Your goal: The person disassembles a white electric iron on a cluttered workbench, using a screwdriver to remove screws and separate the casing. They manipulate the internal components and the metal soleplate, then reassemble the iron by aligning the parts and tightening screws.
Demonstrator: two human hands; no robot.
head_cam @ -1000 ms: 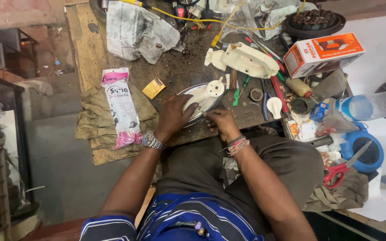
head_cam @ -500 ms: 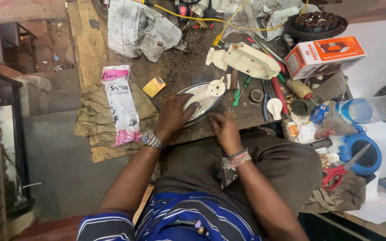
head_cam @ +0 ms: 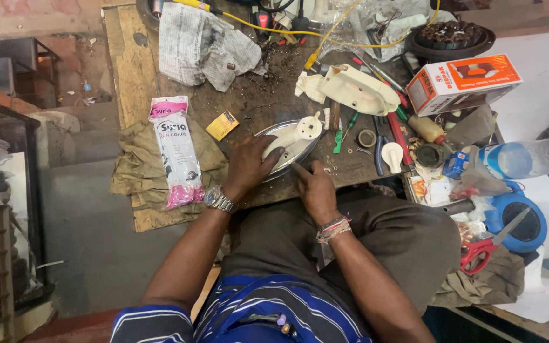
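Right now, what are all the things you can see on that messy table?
Iron base: one, shiny metal with a cream part on it, table middle, under both hands.
Iron cover: one, cream, behind the base.
Box: one, orange and white, far right.
Newspaper: one crumpled bundle, grey, far side.
Packet: one, pink and white, left on a brown cloth.
Small card: one, yellow, beside the packet.
Screwdriver: one, green handle, right of the base.
Bottle: one, clear plastic, right.
Scissors: one pair, red handles, lower right.
Left hand: on the base, watch on the wrist.
Right hand: at the base's near edge, bands on the wrist.
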